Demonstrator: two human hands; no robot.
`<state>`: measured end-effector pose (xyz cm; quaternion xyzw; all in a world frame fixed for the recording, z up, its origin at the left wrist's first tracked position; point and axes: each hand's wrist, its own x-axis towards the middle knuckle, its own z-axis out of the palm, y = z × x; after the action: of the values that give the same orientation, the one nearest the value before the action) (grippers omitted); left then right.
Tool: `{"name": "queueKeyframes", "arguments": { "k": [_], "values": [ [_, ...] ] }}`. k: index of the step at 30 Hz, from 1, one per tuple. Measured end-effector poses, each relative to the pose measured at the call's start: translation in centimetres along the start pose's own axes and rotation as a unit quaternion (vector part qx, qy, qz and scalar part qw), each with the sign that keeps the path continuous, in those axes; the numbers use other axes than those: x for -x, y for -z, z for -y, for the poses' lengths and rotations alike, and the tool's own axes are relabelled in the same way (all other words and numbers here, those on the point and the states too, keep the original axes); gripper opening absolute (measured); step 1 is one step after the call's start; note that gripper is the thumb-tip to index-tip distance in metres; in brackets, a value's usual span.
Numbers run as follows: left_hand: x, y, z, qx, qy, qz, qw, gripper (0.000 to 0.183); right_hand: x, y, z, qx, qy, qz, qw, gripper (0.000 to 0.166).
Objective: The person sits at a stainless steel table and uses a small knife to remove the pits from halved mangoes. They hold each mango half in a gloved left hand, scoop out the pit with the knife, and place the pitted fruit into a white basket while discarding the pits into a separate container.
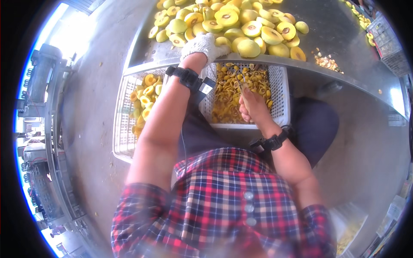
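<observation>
My left hand, in a white knit glove, reaches over the near edge of the metal table. It touches the front of a pile of halved yellow fruit, which look like peaches. Its fingertips are hidden, so any hold on a piece cannot be made out. Bare and closed, my right hand grips a small hand tool with a thin metal end. This hand is above a white plastic crate of pits and fruit scraps.
A second white crate, left of my legs, holds hollowed fruit halves. Small pale scraps lie on the table to the right. Grey crates stand at far right. Machinery lines the left side.
</observation>
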<state>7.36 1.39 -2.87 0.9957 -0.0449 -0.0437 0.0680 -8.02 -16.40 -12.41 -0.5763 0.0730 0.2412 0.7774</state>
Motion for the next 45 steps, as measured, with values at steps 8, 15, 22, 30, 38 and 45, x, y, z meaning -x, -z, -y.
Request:
{"name": "queueKeyframes", "arguments": {
  "k": [8,15,22,30,38,45],
  "values": [
    [0.8,0.2,2.4,0.854,0.022,0.061,0.517,0.044,0.7,-0.4,0.7,0.0,0.068,-0.003,0.998,0.047],
    [7.1,-1.2,-0.1,0.901,0.033,0.095,0.421,0.048,1.6,-2.3,2.5,0.108,0.255,-0.013,0.961,0.038],
    [9.9,-2.3,-3.1,0.867,0.143,0.051,0.475,0.048,2.2,-3.2,3.6,0.315,0.326,-0.104,0.885,0.041],
    [10.4,-3.5,-4.0,0.897,0.146,0.091,0.407,0.046,2.5,-3.2,3.6,0.349,0.319,-0.126,0.872,0.038],
    [11.5,-3.1,-3.6,0.818,0.171,0.047,0.547,0.041,2.6,-2.4,3.1,0.472,0.332,-0.147,0.804,0.029],
    [11.7,-2.9,-3.5,0.751,0.113,0.031,0.65,0.038,2.6,-1.6,2.8,0.545,0.291,-0.135,0.775,0.031]
  ]
}}
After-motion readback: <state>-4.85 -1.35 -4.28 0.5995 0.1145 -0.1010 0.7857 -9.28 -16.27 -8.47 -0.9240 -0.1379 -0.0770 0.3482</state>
